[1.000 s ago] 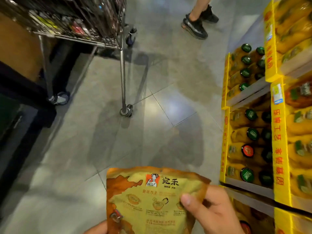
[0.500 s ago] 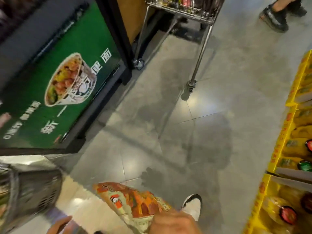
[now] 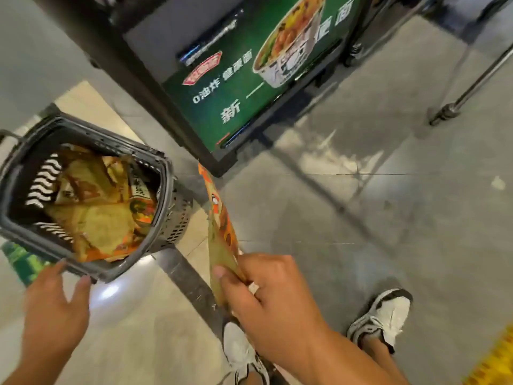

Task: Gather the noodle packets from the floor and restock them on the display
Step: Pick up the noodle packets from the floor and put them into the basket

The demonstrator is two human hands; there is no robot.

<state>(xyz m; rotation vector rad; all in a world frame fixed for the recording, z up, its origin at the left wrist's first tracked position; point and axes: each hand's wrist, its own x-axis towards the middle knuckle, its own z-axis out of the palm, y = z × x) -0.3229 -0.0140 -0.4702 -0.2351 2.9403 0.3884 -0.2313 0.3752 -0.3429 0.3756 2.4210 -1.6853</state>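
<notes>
The right hand [image 3: 273, 297] is pinching a noodle packet [image 3: 220, 232] edge-on, its long axis pointing away from the person, while the left hand [image 3: 54, 298], fingers spread and holding nothing, is nearer the packet-filled basket [image 3: 166, 173] to the left.

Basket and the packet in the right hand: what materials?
Basket: looks like moulded grey plastic, matte, with slotted perforated walls. Packet: looks like thin printed plastic film, slightly glossy and bending above the right hand that pinches it; blur leaves the exact finish open.
</notes>
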